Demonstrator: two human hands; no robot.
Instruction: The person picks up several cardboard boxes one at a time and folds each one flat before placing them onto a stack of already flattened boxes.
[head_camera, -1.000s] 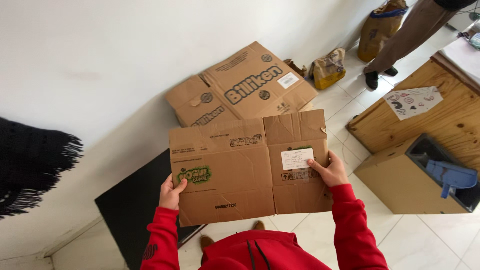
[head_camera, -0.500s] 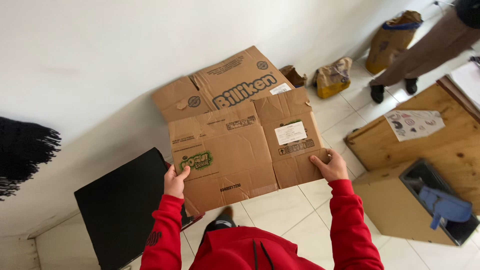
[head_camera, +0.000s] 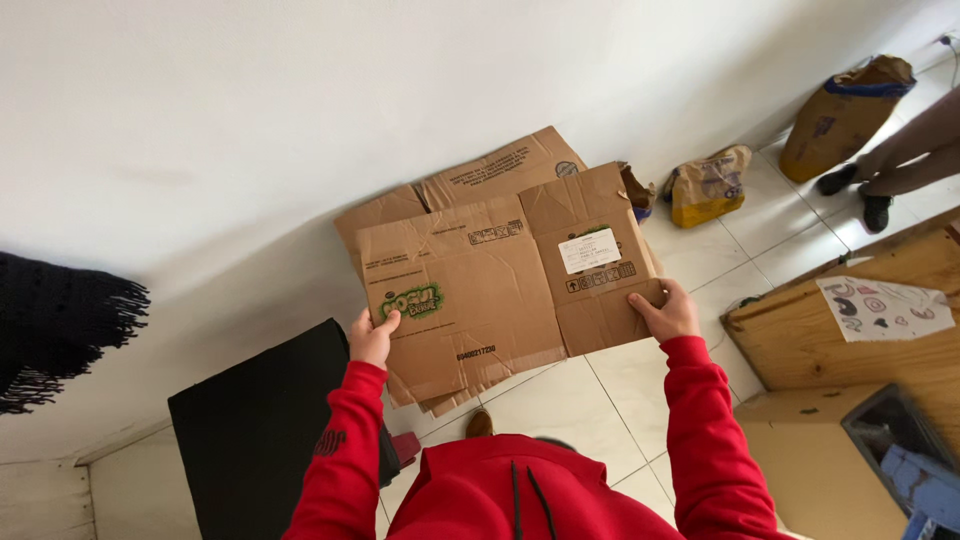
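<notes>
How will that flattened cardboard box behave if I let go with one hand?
The flattened cardboard box, gripped by the left hand and right hand at opposite edges, is probably light but wide. Its creased flaps suggest it would likely sag or fold along the seams. The dry surface likely won't slip.

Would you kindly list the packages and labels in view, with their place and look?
Flattened brown cardboard box: held between left hand and right hand, green logo.
White rectangular label: on that box's right panel.
Second flattened brown box: behind, against the white wall.
Brown paper bags: floor, upper right.
</notes>
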